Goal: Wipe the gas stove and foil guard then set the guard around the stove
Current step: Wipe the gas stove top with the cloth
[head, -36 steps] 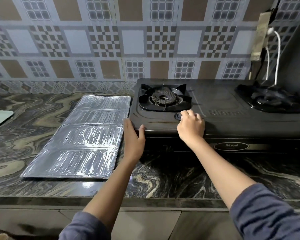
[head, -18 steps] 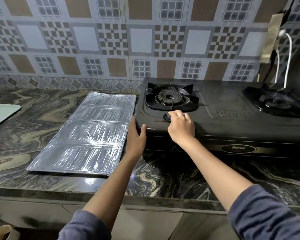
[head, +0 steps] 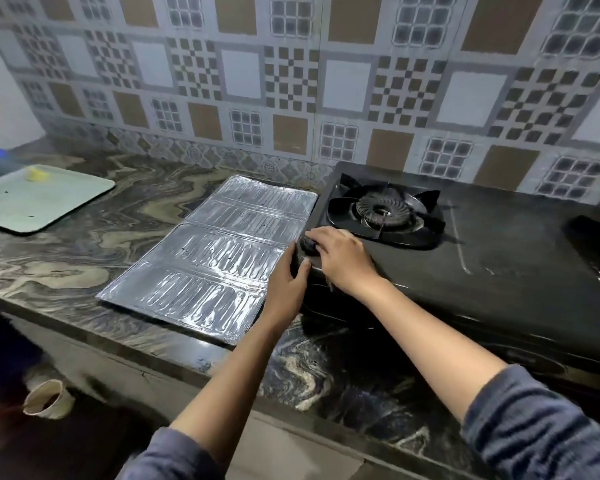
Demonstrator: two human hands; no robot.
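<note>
A black two-burner gas stove (head: 499, 258) stands on the marbled counter at the right. Its left burner (head: 383, 211) has a black pan support. The silver foil guard (head: 215, 265) lies flat and folded on the counter, just left of the stove. My left hand (head: 286, 285) grips the stove's front left corner, thumb on top. My right hand (head: 343, 258) rests on the stove top with its fingers around the black knob (head: 309, 244) beside the left burner. No cloth is visible in either hand.
A pale green tray (head: 42, 202) with a small yellow item (head: 37, 173) sits at the far left of the counter (head: 66, 271). A paper cup (head: 47, 398) lies on the floor at lower left. The patterned tile wall runs behind the stove.
The view has swung left and tilted, which brings the tray and the cup into sight. My right hand has slid left along the stove to the knob. My left hand stays on the stove's corner.
</note>
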